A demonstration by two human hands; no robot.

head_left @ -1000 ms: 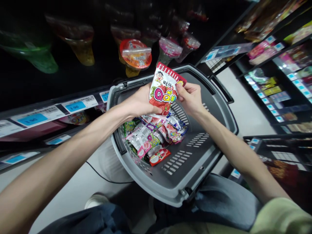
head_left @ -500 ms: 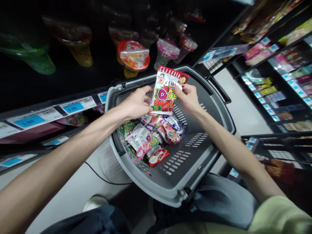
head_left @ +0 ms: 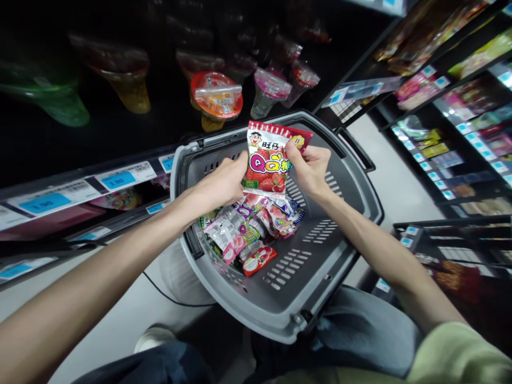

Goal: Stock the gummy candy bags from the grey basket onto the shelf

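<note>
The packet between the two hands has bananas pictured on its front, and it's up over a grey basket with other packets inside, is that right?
Not quite: the packet has red strawberries pictured on its front, not bananas, as the head view shows. It is between the left hand and right hand, over a grey basket with other packets inside.

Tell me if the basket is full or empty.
Neither, only partly filled: a pile of packets lies in the basket, and bare grey slotted plastic shows beside it.
</note>
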